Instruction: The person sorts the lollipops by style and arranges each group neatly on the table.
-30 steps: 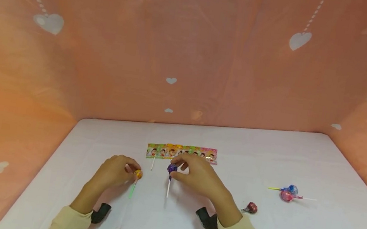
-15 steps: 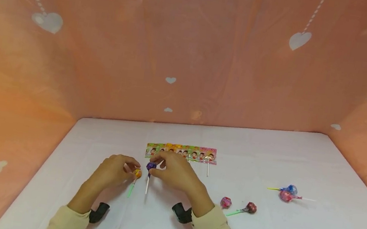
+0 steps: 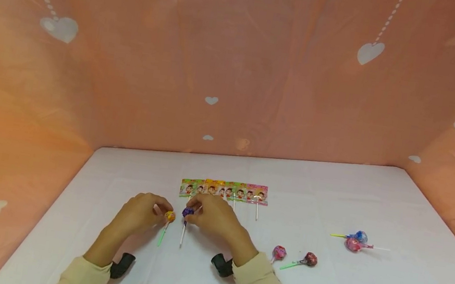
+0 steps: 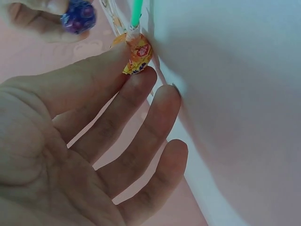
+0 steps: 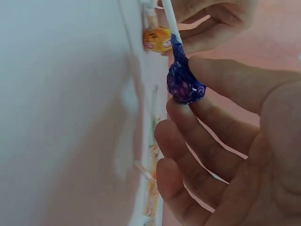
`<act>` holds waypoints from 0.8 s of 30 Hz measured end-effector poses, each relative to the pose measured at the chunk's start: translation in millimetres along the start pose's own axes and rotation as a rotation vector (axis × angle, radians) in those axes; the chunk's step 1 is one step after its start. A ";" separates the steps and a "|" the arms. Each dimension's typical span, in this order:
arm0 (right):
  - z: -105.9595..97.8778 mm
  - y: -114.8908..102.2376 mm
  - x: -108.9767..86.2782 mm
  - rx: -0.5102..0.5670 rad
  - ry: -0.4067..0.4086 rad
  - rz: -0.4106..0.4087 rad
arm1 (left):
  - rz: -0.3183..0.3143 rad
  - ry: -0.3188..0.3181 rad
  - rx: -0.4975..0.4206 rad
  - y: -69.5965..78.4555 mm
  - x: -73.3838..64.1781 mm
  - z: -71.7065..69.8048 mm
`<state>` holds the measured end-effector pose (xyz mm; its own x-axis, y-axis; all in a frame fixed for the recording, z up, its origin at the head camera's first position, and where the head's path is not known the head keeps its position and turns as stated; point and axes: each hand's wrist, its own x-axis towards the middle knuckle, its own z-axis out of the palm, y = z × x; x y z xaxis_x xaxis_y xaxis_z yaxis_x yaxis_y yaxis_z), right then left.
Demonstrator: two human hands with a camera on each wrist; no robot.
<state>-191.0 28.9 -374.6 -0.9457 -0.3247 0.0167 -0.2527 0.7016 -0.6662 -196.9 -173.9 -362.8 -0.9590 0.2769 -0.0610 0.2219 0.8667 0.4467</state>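
Observation:
My left hand (image 3: 142, 212) pinches the wrapped head of an orange-yellow lollipop (image 3: 170, 216) between thumb and fingertips; its green stick points toward me. Just to the right, my right hand (image 3: 214, 218) pinches a purple-wrapped lollipop (image 3: 188, 212) by its head, the white stick also pointing toward me. The two lollipops are side by side with a small gap. In the left wrist view the orange-yellow wrapper (image 4: 138, 54) sits at the thumb and finger tips. The right wrist view shows the purple wrapper (image 5: 185, 84) held the same way.
Behind my hands lies a row of flat-packed lollipops (image 3: 238, 191) in green, orange and pink packets. To the right are a pink lollipop (image 3: 279, 252), a dark red one (image 3: 310, 259), and a blue one (image 3: 360, 236) touching another pink one (image 3: 353, 244).
My right hand has carried the purple lollipop left, beside the orange-yellow one, then slightly toward me. The pink lollipop beside the dark red one has come into view. My left hand has stayed almost still.

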 end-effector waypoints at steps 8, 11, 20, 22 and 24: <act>3.5 2.2 1.4 -0.036 0.011 0.004 | 0.000 0.012 0.003 1.8 0.3 -1.2; 4.6 2.9 2.3 -0.032 0.003 -0.003 | 0.008 0.014 0.001 2.3 0.0 -2.2; 10.0 4.7 3.4 -0.067 0.017 -0.008 | 0.014 0.003 0.001 2.9 0.0 -2.6; 10.9 5.2 2.5 -0.071 0.016 -0.004 | 0.009 -0.004 0.007 2.4 -0.1 -1.6; 11.5 5.7 1.5 -0.076 0.013 -0.002 | 0.007 -0.009 0.010 2.1 -0.2 -0.8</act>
<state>-191.5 25.1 -387.0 -0.9476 -0.3181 0.0284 -0.2690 0.7470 -0.6080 -196.3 -172.4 -361.1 -0.9556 0.2871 -0.0658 0.2308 0.8687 0.4383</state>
